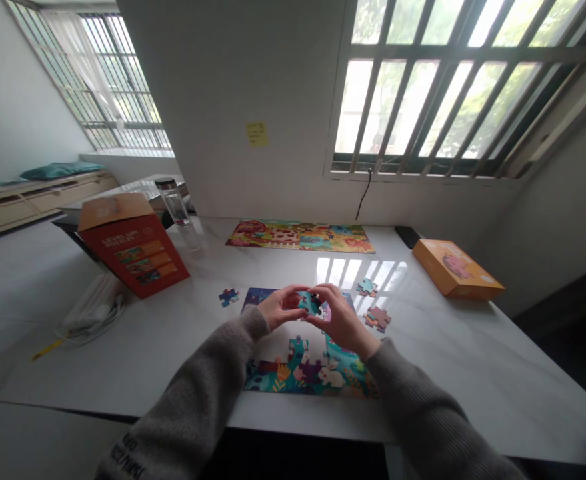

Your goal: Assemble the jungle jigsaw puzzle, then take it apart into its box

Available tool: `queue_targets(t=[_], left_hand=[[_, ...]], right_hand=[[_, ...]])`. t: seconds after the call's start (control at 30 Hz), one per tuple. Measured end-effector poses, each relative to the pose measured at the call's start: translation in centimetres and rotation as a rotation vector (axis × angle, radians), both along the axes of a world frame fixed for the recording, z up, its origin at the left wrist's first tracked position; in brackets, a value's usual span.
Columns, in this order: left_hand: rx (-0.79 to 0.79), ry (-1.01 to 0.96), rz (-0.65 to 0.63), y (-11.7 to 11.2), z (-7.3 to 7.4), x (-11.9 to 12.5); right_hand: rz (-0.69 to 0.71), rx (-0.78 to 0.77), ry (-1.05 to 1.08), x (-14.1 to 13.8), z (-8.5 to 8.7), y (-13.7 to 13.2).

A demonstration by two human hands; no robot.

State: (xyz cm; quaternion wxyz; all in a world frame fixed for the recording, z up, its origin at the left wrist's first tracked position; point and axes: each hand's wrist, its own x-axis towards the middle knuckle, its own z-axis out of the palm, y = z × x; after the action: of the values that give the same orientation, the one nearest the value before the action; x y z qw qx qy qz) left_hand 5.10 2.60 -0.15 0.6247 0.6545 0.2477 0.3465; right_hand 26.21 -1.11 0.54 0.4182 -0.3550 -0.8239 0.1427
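Note:
Between the fingertips of my left hand (pixel 283 307) and my right hand (pixel 336 312) is a teal puzzle piece (pixel 309 303), gripped from both sides. Both hands hover over a partly assembled jigsaw puzzle (pixel 317 380), whose bottom strip shows a white rabbit and plants. Bare tabletop shows in the puzzle's middle, and my hands hide part of its upper strip. A teal piece juts up from the bottom strip. Loose by the puzzle lie a dark blue piece (pixel 229 297) on the left, a light teal piece (pixel 367 287) and a brownish piece (pixel 377 319) on the right.
A long finished puzzle (pixel 300 237) lies along the wall. At left stand a red puzzle box (pixel 135 247), a glass bottle (pixel 173 202) and a white power strip (pixel 93 303) with its cable. An orange box (pixel 456 270) and a black phone-like object (pixel 407 236) lie at right.

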Motion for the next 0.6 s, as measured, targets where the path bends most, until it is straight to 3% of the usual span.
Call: queue_targets(t=[0.13, 0.37, 0.5, 0.6], left_hand=[[-0.089, -0.053, 0.023, 0.1, -0.6, -0.1], [-0.092, -0.032, 0.086, 0.2, -1.4, -0.1], [-0.07, -0.036, 0.119, 0.1, -1.5, 0.0], [-0.066, -0.042, 0.143, -0.1, -1.6, 0.1]], right_hand=[[-0.001, 0.022, -0.031, 0.0, -0.5, 0.2], [0.046, 0.031, -0.064, 0.1, -0.4, 0.0], [0.015, -0.035, 0.014, 0.1, -0.4, 0.0], [0.003, -0.167, 0.11, 0.1, -0.7, 0.2]])
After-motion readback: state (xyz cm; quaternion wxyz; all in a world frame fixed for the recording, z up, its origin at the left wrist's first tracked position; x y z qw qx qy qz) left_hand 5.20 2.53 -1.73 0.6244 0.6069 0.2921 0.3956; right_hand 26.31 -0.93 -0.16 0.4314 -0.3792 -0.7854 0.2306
